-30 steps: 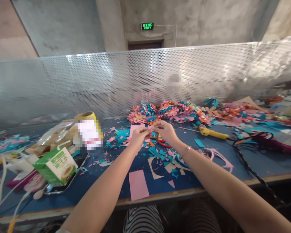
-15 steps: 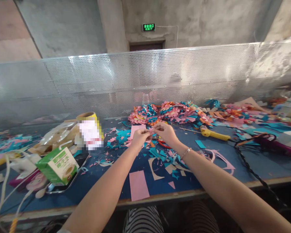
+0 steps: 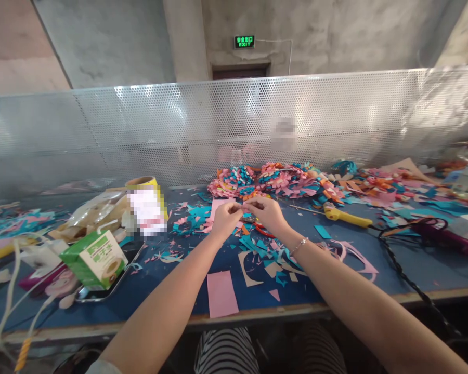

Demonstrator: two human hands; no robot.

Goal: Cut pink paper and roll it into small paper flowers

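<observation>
Pink, a tiny scrap (image 3: 244, 206) sits mostly hidden where the fingertips meet, left hand (image 3: 226, 218) and right hand (image 3: 265, 213) both seeming to pinch it. The step looks like fine shaping; the next move probably calls for a light, steady grip. Nearer the person than the fingers lies a pink card (image 3: 222, 294). High beyond them, a sign (image 3: 244, 41) reads EXIT; leftward, a carton (image 3: 96, 259) bears Chinese characters, and a roll's (image 3: 146, 208) label is pixelated.
</observation>
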